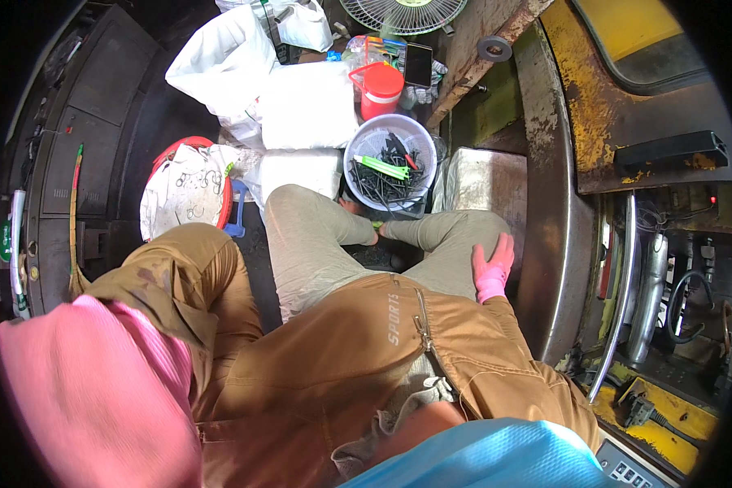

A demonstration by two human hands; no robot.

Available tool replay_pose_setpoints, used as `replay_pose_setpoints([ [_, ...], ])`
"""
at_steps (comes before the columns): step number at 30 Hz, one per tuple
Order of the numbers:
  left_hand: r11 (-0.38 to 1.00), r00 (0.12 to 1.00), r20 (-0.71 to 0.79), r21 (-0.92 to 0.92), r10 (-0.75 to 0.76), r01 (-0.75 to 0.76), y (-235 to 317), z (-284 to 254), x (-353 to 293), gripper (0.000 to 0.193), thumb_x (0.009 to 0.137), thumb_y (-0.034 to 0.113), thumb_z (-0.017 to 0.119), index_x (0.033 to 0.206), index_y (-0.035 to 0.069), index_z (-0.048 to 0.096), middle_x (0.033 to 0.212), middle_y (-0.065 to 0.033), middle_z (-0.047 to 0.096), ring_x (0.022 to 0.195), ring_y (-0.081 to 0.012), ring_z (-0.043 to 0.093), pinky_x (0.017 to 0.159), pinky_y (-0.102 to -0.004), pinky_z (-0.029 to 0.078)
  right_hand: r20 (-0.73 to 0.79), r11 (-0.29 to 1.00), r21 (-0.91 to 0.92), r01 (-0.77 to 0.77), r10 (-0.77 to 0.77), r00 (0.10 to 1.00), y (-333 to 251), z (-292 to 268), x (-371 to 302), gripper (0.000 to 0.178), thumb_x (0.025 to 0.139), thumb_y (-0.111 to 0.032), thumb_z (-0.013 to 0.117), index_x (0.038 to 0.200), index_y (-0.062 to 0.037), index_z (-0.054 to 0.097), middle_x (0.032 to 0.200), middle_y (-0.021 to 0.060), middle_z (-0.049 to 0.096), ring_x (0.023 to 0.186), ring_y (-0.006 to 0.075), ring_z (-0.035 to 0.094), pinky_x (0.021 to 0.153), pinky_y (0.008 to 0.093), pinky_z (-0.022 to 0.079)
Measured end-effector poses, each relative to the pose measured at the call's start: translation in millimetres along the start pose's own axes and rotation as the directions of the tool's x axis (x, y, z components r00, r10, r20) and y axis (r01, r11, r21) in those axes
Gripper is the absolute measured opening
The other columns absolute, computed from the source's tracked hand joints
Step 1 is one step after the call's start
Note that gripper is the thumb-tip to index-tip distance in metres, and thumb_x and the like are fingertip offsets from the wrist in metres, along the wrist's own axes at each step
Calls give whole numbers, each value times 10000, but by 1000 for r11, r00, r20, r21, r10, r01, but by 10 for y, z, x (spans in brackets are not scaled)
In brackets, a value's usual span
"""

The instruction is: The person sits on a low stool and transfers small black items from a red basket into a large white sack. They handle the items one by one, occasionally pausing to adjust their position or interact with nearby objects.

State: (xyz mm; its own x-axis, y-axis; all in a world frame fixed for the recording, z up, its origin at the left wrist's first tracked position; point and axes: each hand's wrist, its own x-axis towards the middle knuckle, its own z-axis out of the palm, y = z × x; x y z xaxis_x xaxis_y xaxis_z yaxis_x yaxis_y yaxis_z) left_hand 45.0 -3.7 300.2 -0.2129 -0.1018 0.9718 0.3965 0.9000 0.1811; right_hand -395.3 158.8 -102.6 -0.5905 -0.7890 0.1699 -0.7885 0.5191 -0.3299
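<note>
My right hand (pixel 494 264), with a pink ribbed glove cuff at the wrist, rests on my right thigh. Its fingers are stretched out and slightly apart, and nothing is in them. My left arm (pixel 175 268) is bent and raised in its brown sleeve. At its end, the pink-gloved left hand (pixel 89 398) fills the lower left edge, very close and blurred, with its fingers out of sight. Between my knees, farther off, stands a pale round plastic basket (pixel 353 180) of thin black pieces (pixel 382 189). A bright green tool (pixel 385 167) lies on top of them.
White sacks (pixel 309 106) stand ahead, with a red jug (pixel 382 85), a dark phone (pixel 419 65) and a fan (pixel 403 12) beyond. A red tub (pixel 224 207) under a white sack is at left. Rusty yellow machinery (pixel 651 106) borders the right. Light blue cloth (pixel 488 459) covers the bottom edge.
</note>
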Motion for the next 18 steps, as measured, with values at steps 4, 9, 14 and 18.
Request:
replay_pose_setpoints([
  [4, 998, 1000, 22, -59, 9, -8, 57, 165, 12, 305, 945, 167, 648, 1223, 46, 684, 1304, -148, 656, 1223, -301, 609, 1093, -458, 446, -20, 1000, 18, 15, -14, 1000, -109, -60, 142, 824, 829, -380, 747, 1486, -5, 420, 1541, 263, 402, 1374, 456, 413, 1153, 505, 357],
  [9, 993, 999, 29, -116, 27, -24, 98, 237, -4, 322, 957, 192, 630, 1243, 49, 668, 1311, -149, 652, 1233, -309, 601, 1097, -474, 438, 3, 999, 35, -28, 28, 1000, -151, -9, -2, 816, 832, -394, 742, 1489, -31, 423, 1546, 250, 405, 1385, 452, 399, 1161, 498, 350],
  [14, 987, 1000, 11, -158, 21, -19, 72, 359, -119, 339, 969, 217, 611, 1262, 53, 652, 1319, -150, 648, 1243, -316, 593, 1102, -489, 430, -53, 998, 40, 55, -53, 997, 3, -65, 108, 812, 830, -383, 745, 1484, -24, 425, 1539, 264, 403, 1387, 452, 395, 1165, 498, 338],
  [18, 980, 1000, -24, -197, 16, -21, 39, 398, -208, 353, 979, 238, 597, 1278, 56, 639, 1325, -150, 645, 1251, -322, 586, 1105, -501, 424, -35, 997, 55, 51, -49, 998, 15, 62, 4, 813, 821, -383, 755, 1471, -15, 435, 1531, 273, 406, 1384, 457, 397, 1161, 503, 342],
])
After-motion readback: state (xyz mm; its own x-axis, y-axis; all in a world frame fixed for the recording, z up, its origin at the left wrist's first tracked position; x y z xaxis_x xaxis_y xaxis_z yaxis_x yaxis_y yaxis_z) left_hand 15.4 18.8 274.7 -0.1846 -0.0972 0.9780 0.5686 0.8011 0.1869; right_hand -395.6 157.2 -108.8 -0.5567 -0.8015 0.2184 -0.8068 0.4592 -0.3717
